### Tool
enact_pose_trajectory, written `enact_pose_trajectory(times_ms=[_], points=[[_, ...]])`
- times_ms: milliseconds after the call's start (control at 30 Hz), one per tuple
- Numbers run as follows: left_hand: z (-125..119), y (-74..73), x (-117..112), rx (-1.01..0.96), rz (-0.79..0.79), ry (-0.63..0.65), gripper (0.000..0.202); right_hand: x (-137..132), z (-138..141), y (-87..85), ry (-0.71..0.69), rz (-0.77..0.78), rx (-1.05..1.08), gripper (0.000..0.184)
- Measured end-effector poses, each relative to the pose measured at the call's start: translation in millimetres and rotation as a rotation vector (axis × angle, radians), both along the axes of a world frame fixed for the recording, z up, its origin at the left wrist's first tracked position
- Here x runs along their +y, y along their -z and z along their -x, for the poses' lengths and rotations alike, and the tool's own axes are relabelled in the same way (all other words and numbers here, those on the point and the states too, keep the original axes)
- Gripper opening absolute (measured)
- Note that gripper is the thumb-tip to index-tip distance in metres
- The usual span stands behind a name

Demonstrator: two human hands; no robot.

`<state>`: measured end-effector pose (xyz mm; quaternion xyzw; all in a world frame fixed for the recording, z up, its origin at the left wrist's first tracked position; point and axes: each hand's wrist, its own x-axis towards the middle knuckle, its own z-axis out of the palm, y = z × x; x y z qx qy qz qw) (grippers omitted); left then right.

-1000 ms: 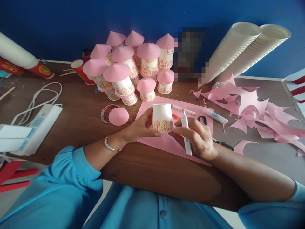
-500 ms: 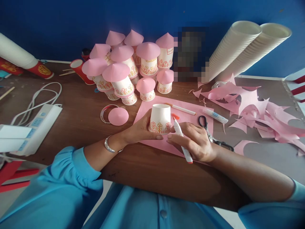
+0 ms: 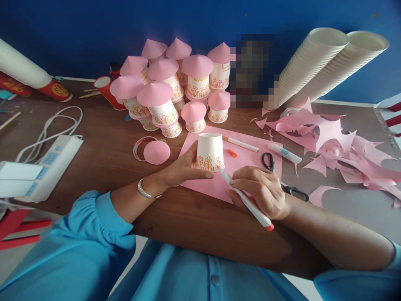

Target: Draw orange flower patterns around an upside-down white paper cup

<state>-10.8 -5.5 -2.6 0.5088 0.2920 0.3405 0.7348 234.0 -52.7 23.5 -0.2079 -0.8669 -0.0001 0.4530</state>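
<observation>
My left hand (image 3: 188,167) is closed around the left side of an upside-down white paper cup (image 3: 210,146), thumb along its rim. Orange and yellow flowers with grass strokes run round the cup's lower band. My right hand (image 3: 261,190) grips a white marker (image 3: 250,202) with an orange end; its tip meets the cup near the lower right rim. Beneath both hands is a pink paper sheet (image 3: 196,189). On it lie an orange marker cap (image 3: 232,153) and another white marker (image 3: 242,144). Black-handled scissors (image 3: 268,161) lie by my right hand, partly hidden.
Cup houses with pink cone roofs (image 3: 155,94) stand in stacks behind. A loose pink cone (image 3: 157,153) lies to the left. Pink paper scraps (image 3: 328,138), a glue stick (image 3: 285,153) and tall paper cup stacks (image 3: 313,62) are right. A power strip (image 3: 52,167) sits left.
My right hand has brought the marker's tip down to the cup's lower edge, tilting the marker flatter. The cup has risen slightly in my left hand. The view has shifted a little.
</observation>
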Motion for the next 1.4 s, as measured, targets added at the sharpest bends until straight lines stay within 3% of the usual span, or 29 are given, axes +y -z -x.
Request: enact_pose_trajectory(times_ms=[633,1400], points=[[-2.4,-6.3,-1.1,0.065,-0.016,0.013,0.091,-0.4,-0.9,1.8,0.012,0.003,-0.026,0.018],[-0.8,-0.3,0.1,0.072,-0.022,0.003,0.090,-1.5,0.2,0.8,0.011,0.035,-0.038,0.021]])
